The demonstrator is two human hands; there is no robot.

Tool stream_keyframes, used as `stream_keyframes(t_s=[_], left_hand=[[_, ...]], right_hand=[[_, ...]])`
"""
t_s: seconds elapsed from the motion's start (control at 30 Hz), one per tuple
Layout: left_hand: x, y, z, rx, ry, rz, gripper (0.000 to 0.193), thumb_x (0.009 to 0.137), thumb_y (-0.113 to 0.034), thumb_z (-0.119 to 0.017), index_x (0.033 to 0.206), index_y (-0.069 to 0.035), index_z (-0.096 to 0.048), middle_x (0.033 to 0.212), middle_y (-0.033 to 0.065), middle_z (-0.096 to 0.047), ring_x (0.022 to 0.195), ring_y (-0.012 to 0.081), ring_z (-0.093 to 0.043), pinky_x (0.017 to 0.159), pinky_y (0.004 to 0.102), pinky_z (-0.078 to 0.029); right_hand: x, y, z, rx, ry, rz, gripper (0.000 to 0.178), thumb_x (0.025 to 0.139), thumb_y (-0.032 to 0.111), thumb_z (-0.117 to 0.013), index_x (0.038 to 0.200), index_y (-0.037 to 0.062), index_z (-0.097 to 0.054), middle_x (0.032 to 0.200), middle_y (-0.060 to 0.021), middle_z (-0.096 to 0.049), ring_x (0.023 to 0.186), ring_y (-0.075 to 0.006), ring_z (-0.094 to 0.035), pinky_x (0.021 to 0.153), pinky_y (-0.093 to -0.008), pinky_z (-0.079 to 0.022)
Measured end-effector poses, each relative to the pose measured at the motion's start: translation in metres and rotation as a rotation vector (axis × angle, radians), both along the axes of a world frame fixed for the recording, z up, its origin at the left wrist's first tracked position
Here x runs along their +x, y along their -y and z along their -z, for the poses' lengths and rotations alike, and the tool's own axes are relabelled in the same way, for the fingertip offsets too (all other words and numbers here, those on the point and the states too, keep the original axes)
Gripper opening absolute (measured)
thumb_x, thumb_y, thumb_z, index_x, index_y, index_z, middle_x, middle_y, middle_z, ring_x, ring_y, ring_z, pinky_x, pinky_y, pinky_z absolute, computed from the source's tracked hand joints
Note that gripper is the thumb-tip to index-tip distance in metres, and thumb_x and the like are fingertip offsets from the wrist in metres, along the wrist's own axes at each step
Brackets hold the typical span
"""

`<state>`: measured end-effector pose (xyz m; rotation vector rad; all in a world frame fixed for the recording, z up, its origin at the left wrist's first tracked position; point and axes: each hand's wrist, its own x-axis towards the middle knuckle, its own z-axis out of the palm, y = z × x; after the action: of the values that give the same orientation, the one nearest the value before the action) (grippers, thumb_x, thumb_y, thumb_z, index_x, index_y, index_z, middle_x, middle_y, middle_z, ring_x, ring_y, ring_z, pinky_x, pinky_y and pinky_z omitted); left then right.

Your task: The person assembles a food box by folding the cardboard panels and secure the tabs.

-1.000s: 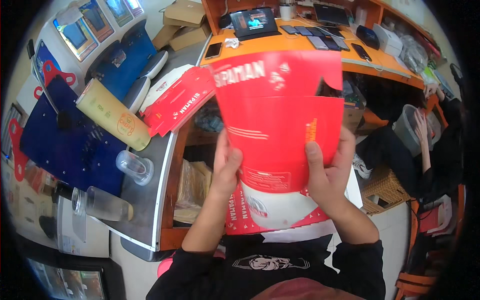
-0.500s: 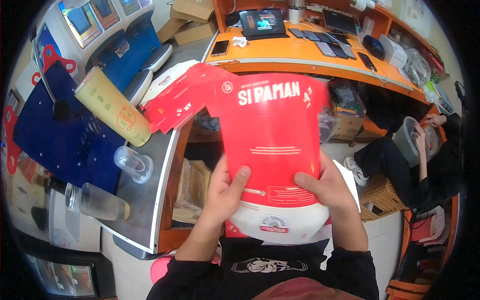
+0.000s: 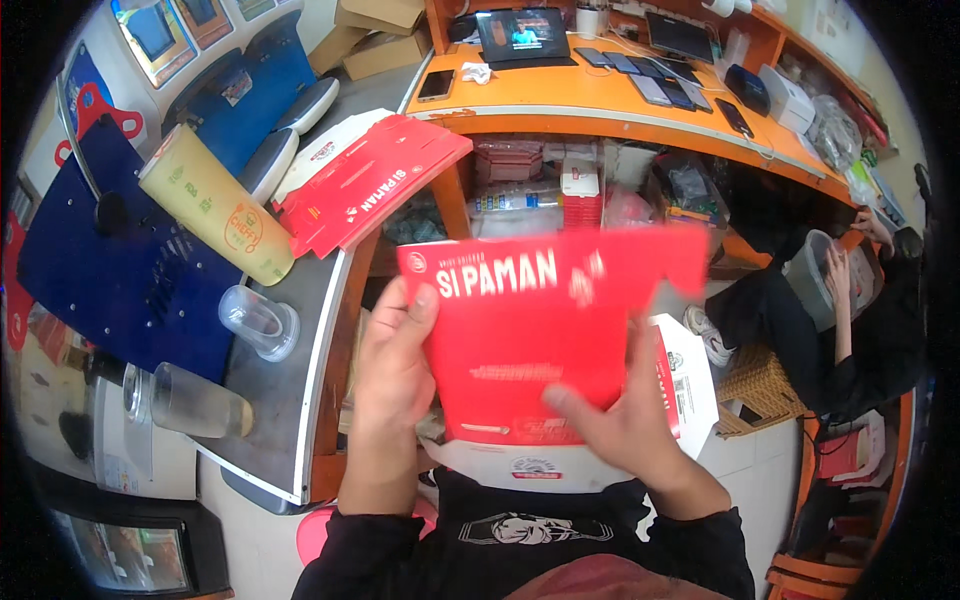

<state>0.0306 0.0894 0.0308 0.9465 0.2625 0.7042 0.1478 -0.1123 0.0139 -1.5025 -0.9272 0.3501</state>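
Note:
A red and white unfolded food carton (image 3: 520, 350) hangs tilted in front of my lap, printed side up. My left hand (image 3: 395, 345) grips its left edge, the thumb near the upper left corner. Low on the right side, my right hand (image 3: 640, 425) pinches it, thumb across the front and fingers mostly hidden behind. A red side flap at the upper right is blurred. Partly covered by my right hand, another flat carton (image 3: 695, 385) lies over my lap. More flat red cartons (image 3: 375, 185) lie on the grey table to the left.
On the grey table (image 3: 285, 395) stand a large yellowish cup (image 3: 215, 205), a clear plastic cup (image 3: 260, 325) and a clear jar (image 3: 205, 402). Ahead, an orange desk (image 3: 560, 95) bears a tablet (image 3: 523, 38) and several phones. At right another person's hands (image 3: 840, 275) hold a grey tub (image 3: 812, 280).
The carton has dropped lower and its side flap now swings out to the right. My left hand has moved up along the left edge; my right thumb has slid inward.

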Motion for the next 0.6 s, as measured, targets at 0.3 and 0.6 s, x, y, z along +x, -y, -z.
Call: stream_keyframes(t_s=[0.3, 0.6], left_hand=[[-0.017, 0.035, -0.034, 0.251, 0.201, 0.004, 0.040, 0.103, -0.024, -0.061, 0.134, -0.003, -0.049, 0.126, 0.0137, -0.065, 0.114, 0.0209, -0.065, 0.100, 0.0388, -0.053], [-0.043, -0.004, -0.032, 0.368, -0.059, 0.321, 0.078, 0.105, -0.046, -0.050, 0.159, 0.001, -0.019, 0.153, 0.0196, -0.043, 0.141, 0.0290, -0.043, 0.113, 0.0431, -0.036]], right_hand=[[0.019, 0.004, -0.077, 0.231, 0.027, 0.069, 0.110, 0.079, 0.026, -0.087, 0.158, 0.0003, -0.016, 0.156, -0.0198, -0.036, 0.138, -0.0298, -0.048, 0.111, -0.0408, -0.043], [0.048, 0.016, -0.040, 0.454, -0.732, -0.485, 0.053, 0.098, 0.026, -0.068, 0.140, -0.0004, -0.049, 0.133, -0.0172, -0.063, 0.124, -0.0253, -0.062, 0.106, -0.0403, -0.049]])
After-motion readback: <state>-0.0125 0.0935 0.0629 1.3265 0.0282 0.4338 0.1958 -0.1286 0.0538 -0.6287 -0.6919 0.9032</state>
